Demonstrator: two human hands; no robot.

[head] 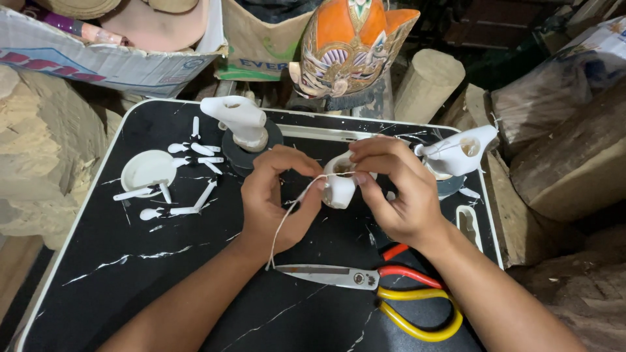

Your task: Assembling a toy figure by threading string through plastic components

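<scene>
Behind black table (130, 287), torn white carton (98, 62), perhaps tan bag (257, 45)

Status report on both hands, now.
Left hand pinching white string. Right hand gripping small white carved piece, string at its top. Scissors lying on black table just below hands; nothing between them.

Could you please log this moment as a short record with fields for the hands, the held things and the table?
left hand: left hand pinches a white string beside the piece
right hand: right hand grips the small white carved piece
string: hangs down from the piece towards the scissors
scissors: red-and-yellow-handled scissors lie on the table, untouched
table: black marbled table
left of hands: small white dish among loose small white parts
behind: white carved figure on a dark round base
</scene>
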